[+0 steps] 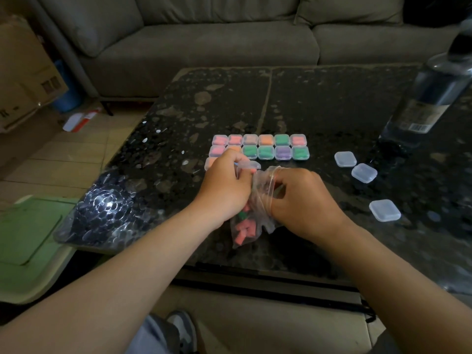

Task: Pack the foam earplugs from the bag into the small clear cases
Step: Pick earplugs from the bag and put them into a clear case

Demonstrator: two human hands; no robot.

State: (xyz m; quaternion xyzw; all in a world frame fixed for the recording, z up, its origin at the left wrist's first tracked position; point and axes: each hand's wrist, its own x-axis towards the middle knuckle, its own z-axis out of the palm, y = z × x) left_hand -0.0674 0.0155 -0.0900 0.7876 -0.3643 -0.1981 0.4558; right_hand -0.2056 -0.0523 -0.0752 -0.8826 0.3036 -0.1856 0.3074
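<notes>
A clear plastic bag (246, 226) with pink and green foam earplugs (242, 231) lies near the table's front edge. My left hand (224, 185) grips the bag's mouth from the left, and seems to hold a small clear case (249, 165) by its fingertips too. My right hand (304, 198) pinches the bag's opening from the right. Behind my hands, several filled cases (260, 146) with pink, orange, green and purple earplugs sit in rows. Three empty clear cases (345, 159) (364, 172) (384, 210) lie to the right.
The dark speckled table (319, 103) carries a tall clear water bottle (429, 98) at the far right. A grey sofa (204, 34) stands behind it. A green-topped stool (28, 233) is at the left, a cardboard box (23, 72) beyond.
</notes>
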